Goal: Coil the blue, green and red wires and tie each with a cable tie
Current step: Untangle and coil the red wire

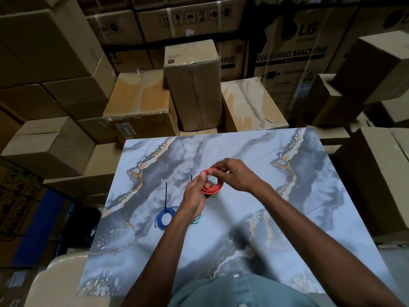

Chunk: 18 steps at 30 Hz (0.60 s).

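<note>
red wire coil held in both my hands

i hold the red wire (212,182), wound into a coil, above the middle of the marble-patterned worktop (287,196). my left hand (195,193) grips the coil's near-left side, fingers curled through the loop; my right hand (234,173) pinches its top edge. the blue wire (164,217) lies coiled on the worktop to the left, a black cable tie (166,194) on it pointing away from me. a bit of green wire (196,220) shows beside my left wrist. cardboard boxes (192,85) are stacked beyond the worktop.
</note>
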{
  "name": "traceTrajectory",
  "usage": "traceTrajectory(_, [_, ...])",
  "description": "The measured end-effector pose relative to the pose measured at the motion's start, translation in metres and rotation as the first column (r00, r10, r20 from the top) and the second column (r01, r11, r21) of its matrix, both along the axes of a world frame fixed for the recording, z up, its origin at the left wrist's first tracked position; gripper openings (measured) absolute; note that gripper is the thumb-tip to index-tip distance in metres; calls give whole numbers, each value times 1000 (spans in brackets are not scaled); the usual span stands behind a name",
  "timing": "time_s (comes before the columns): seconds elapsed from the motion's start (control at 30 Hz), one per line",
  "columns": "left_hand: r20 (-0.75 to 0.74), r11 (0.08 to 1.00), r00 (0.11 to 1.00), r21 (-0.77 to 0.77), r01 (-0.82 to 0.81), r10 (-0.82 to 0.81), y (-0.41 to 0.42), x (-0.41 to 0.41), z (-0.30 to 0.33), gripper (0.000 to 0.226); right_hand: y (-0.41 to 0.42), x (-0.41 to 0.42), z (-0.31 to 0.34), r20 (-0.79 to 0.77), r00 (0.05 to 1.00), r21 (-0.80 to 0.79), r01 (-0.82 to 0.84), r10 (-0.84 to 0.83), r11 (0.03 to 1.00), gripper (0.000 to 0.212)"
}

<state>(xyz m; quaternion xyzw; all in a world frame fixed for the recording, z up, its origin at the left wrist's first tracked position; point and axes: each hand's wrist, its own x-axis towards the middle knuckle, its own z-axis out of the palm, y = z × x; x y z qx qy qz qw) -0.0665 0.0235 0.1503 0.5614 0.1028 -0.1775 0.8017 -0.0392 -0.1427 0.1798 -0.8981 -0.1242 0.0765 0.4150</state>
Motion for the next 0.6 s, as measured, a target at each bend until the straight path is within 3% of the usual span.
traceTrajectory(0.1, [23,995,995,-26,-95,95,-8,-1,5,28,19,-21,-14,99,985,16,143,-144,990,40])
traceTrajectory(0.23, [100,992,988,15,-124,122,-18,-6,4,30,46,-48,-13,-10,909,181,411,-416,894,42])
traceTrajectory(0.33, [141,989,983,69,-131,121,-24,-14,2,32,51,-51,-15,-10,848,260,514,-530,817,50])
traceTrajectory(0.47, [132,990,986,76,-115,104,-33,-24,1,34,40,-44,-24,67,831,197,531,-552,824,49])
traceTrajectory(0.6, [63,993,994,81,-91,86,-33,-28,-2,34,30,-40,-26,141,871,116,458,-471,881,53])
